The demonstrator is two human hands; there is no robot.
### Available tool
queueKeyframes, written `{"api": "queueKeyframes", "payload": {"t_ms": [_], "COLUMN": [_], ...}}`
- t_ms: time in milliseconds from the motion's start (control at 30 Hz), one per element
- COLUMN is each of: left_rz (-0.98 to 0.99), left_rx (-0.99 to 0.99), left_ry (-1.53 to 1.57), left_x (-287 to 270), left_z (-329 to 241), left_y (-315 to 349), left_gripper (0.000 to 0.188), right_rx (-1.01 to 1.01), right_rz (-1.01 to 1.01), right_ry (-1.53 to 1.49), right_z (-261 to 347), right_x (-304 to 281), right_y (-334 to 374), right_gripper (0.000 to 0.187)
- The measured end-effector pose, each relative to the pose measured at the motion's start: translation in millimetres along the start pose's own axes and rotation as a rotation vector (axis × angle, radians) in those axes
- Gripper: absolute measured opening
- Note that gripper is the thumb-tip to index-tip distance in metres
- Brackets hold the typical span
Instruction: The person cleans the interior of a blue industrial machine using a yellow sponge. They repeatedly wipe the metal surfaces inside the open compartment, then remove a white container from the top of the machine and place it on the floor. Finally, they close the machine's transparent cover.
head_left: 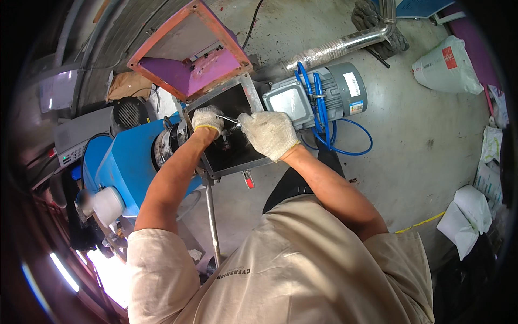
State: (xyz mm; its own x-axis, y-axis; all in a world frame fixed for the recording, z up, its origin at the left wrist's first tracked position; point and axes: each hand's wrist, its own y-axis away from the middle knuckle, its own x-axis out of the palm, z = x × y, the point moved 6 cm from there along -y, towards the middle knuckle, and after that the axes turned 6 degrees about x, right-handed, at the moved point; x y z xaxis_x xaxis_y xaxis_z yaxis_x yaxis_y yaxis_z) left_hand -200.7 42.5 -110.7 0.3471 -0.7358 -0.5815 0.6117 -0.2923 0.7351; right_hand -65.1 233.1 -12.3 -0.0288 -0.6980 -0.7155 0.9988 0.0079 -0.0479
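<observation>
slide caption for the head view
Slim metal tool between gloved left hand and right hand at an open box

The grey floor bears a pale sack, white packages and a yellow strip.

From here I see a beige short-sleeved shirt with dark lettering. Both hands wear off-white, yellow-edged knitted gloves.

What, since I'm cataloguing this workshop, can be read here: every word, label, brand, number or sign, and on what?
Wording described, not copied.
Beige shirt: dark lettering, legible.
White sack at right: lettering, with a red patch; partly legible.
Grey motor: white label and blue label, both too small.
Grey unit at left: panel markings, too small.
Green-printed bag, right edge: blurred.
</observation>
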Motion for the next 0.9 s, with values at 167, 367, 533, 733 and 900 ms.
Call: {"api": "queueKeyframes", "payload": {"t_ms": [167, 367, 533, 733, 900], "left_rz": [0.043, 0.099, 0.055, 0.286, 0.076], "left_rx": [-0.026, -0.038, -0.078, 0.087, -0.206], "left_ry": [-0.025, -0.059, -0.030, 0.002, 0.322], "left_x": [0.6, 10.6, 9.3, 54.3, 10.9], "left_z": [-5.6, -5.8, 4.3, -47.3, -34.0], "left_y": [-2.9, -6.1, -0.5, 66.2, 86.3], "left_gripper": [0.020, 0.021, 0.023, 0.026, 0.024], "right_rx": [0.010, -0.021, -0.022, -0.031, -0.029], "right_rz": [0.016, -0.060, -0.091, -0.102, -0.089], "right_ry": [-0.003, -0.021, -0.006, 0.002, 0.018], "right_z": [-1.0, 0.6, -0.6, 3.2, 2.2], "right_x": [1.0, -0.3, 4.0, -2.3, 3.5], "right_y": [-0.6, -1.5, -1.3, -1.5, -1.1], "right_gripper": [0.014, 0.008, 0.006, 0.009, 0.009]}}
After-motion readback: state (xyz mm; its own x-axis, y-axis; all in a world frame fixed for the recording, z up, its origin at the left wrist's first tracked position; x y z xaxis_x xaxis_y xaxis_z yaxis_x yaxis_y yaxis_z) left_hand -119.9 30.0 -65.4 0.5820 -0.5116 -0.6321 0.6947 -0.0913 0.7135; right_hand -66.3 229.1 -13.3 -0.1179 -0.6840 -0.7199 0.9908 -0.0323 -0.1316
